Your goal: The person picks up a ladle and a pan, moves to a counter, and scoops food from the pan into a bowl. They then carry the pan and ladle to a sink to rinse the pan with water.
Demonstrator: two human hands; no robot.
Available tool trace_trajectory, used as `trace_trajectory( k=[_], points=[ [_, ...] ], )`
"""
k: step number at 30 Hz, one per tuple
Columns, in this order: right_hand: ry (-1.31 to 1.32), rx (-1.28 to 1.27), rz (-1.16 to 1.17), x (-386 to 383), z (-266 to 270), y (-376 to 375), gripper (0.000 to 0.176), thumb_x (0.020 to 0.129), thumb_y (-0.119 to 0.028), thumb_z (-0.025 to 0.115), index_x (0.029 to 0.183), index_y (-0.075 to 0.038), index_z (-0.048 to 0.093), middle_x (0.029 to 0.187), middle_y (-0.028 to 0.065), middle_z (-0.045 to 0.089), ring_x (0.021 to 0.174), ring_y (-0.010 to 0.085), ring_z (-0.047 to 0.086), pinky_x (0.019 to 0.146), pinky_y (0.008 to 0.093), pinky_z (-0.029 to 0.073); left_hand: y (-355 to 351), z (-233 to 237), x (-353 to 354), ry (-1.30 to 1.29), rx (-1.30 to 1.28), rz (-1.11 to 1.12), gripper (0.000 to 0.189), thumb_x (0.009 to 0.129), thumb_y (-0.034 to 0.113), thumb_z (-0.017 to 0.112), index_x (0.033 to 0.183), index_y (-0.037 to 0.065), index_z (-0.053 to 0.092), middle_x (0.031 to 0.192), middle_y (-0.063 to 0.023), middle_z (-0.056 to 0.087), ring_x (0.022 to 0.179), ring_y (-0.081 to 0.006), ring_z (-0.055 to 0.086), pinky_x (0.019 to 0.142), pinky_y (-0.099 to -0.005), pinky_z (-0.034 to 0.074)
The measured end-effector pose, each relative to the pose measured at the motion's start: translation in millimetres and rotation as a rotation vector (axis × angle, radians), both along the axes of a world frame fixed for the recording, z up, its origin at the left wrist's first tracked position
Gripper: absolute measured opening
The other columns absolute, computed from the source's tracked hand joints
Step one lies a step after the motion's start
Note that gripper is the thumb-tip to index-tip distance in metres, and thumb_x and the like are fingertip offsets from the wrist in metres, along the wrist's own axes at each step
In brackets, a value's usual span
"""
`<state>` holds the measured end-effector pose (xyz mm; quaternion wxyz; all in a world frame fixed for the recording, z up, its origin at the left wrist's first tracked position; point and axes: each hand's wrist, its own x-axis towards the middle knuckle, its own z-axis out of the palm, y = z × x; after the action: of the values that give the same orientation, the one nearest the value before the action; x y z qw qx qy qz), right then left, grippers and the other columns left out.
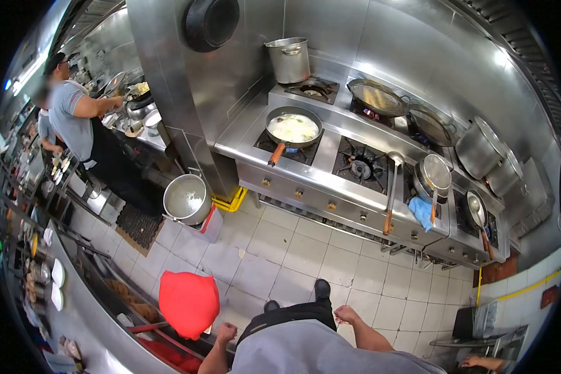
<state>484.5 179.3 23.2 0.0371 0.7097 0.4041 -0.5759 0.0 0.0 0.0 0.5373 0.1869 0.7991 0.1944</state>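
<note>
A: How are the hands standing?

B: I'm seeing my left hand [226, 332] and right hand [346, 313] hanging on either side of my shirt [293, 352], fingers apparently curling loosely. Nothing is showing in either; how tightly they're closing, I can't tell.

A: What's nearest?

B: What looks like a red stool [189, 305] is standing just beside the left hand. The right is hanging over the floor [274, 237].

A: Farther out?

B: The pan [294, 126] is sitting well ahead, over a burner [307, 155] on the stove [315, 194], its handle [277, 154] pointing back toward me. A co-worker [71, 112] is standing off to the left.

A: Which step, then?

B: I'm judging it a pause while the pan is heating. Taking that handle would be calling for a step forward, a long reach and opening fingers.
</note>
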Motion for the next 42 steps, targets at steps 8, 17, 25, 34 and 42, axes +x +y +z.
trace_trajectory(
  k=[8, 17, 25, 34, 42],
  points=[
    [0.040, 0.006, -0.064, 0.7, 4.7, 3.0, 0.018, 0.082, -0.015, 0.059, 0.091, -0.001, 0.060, 0.068, 0.0057, 0.060, 0.057, 0.0135, 0.059, 0.043, 0.0282, 0.047, 13.0, 11.6, 10.7, -0.065, 0.022, 0.052, 0.015, 0.078, 0.012, 0.059, 0.081, -0.002, 0.060, 0.066, -0.0080, 0.061, 0.056, -0.0157, 0.060, 0.046, -0.0289, 0.049],
    [0.002, 0.016, -0.001, 7.3, -2.6, -9.7, 0.024, 0.084, -0.022, 0.061, 0.094, 0.000, 0.063, 0.076, 0.0084, 0.064, 0.067, 0.0159, 0.064, 0.049, 0.0297, 0.052, 10.1, 22.2, 12.4, -0.075, 0.002, -0.005, 0.015, 0.079, 0.011, 0.058, 0.085, -0.002, 0.058, 0.068, -0.0092, 0.061, 0.057, -0.0165, 0.060, 0.047, -0.0297, 0.049],
    [0.004, 0.001, -0.019, 3.1, 2.4, -12.9, 0.022, 0.084, -0.021, 0.060, 0.093, -0.001, 0.062, 0.076, 0.0073, 0.063, 0.066, 0.0152, 0.063, 0.050, 0.0305, 0.052, 11.8, 14.9, 8.3, -0.096, 0.031, 0.043, 0.015, 0.078, 0.011, 0.056, 0.085, -0.003, 0.057, 0.068, -0.0095, 0.061, 0.056, -0.0164, 0.060, 0.046, -0.0294, 0.049],
    [0.008, 0.003, -0.023, 1.5, -5.5, -16.6, 0.026, 0.082, -0.023, 0.060, 0.094, 0.000, 0.062, 0.079, 0.0086, 0.065, 0.068, 0.0154, 0.064, 0.052, 0.0305, 0.054, 6.4, 14.6, 2.9, -0.078, 0.026, -0.005, 0.012, 0.079, 0.009, 0.056, 0.084, -0.001, 0.056, 0.067, -0.0078, 0.059, 0.054, -0.0159, 0.058, 0.045, -0.0288, 0.048],
    [0.018, 0.018, -0.013, 3.9, -14.2, -16.9, 0.025, 0.081, -0.022, 0.059, 0.091, 0.000, 0.062, 0.079, 0.0095, 0.065, 0.069, 0.0168, 0.065, 0.053, 0.0309, 0.055, 1.0, -1.4, -3.1, -0.111, 0.043, 0.021, 0.010, 0.079, 0.009, 0.056, 0.084, 0.000, 0.056, 0.067, -0.0073, 0.059, 0.055, -0.0155, 0.059, 0.046, -0.0287, 0.048]
  ],
)
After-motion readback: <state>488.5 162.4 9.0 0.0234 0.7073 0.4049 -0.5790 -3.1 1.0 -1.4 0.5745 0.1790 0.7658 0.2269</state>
